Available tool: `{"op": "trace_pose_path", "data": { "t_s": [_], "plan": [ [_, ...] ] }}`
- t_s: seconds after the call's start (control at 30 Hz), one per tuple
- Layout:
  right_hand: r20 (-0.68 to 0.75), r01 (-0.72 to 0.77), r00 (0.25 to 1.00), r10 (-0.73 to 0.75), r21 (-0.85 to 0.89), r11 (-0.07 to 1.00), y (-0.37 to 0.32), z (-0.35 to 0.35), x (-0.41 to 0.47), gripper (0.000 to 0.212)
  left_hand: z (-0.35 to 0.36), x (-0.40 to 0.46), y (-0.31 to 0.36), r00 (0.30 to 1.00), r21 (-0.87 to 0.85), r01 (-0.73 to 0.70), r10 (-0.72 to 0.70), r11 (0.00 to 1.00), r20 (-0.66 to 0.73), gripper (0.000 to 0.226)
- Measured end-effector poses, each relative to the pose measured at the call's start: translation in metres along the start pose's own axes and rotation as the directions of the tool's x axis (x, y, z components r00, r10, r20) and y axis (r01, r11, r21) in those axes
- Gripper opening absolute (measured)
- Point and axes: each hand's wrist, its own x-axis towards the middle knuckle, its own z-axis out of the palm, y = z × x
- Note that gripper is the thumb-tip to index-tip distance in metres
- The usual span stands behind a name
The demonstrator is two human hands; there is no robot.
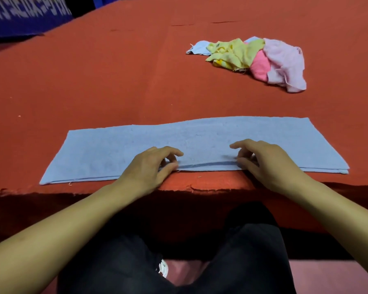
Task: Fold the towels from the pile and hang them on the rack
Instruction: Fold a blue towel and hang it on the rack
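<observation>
Blue towel (210,141) half-folded, near edge pinched

My left hand (149,166) and right hand (263,160) both pinch it; layers could slide apart if lifted unevenly.

We get even, moderate overhead light, warm cast on red table cloth (115,85). No glare. Soft short shadows under left hand (149,166) and right hand (266,162) on blue towel (106,149). Deep shadow below table edge, legs nearly black. Wide-angle bowing at edges; banner (19,15) top left smeared. We see slight softness overall, towel pile (253,60) fairly crisp.
</observation>
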Motion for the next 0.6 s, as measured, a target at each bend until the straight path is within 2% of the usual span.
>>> {"op": "trace_pose_path", "data": {
  "t_s": [0.1,0.27,0.43,0.53,0.6],
  "plan": [
    [0.005,0.002,1.0,-0.002,0.023,1.0,0.001,-0.004,-0.006,0.039,0.001,-0.004,-0.001,1.0,-0.008,-0.003,0.003,1.0,0.013,0.026],
    [0.095,0.029,0.995,-0.024,-0.05,0.998,0.0,-0.001,-0.011,0.036,0.006,-0.009,-0.005,0.998,0.031,-0.044,0.042,0.999,0.048,0.029],
    [0.021,0.0,1.0,0.0,-0.005,1.0,-0.004,-0.004,0.001,0.035,-0.002,-0.005,0.0,0.997,0.001,-0.026,0.026,1.0,0.068,0.032],
    [0.014,0.012,1.0,-0.013,0.024,1.0,-0.015,-0.001,0.016,0.03,-0.013,0.0,-0.002,1.0,-0.022,0.017,-0.017,1.0,0.02,0.037],
    [0.014,0.037,0.999,-0.037,0.063,0.997,-0.025,0.003,0.03,0.027,-0.025,0.003,-0.015,0.995,-0.051,0.079,-0.082,0.996,-0.049,0.024]
  ]
}}
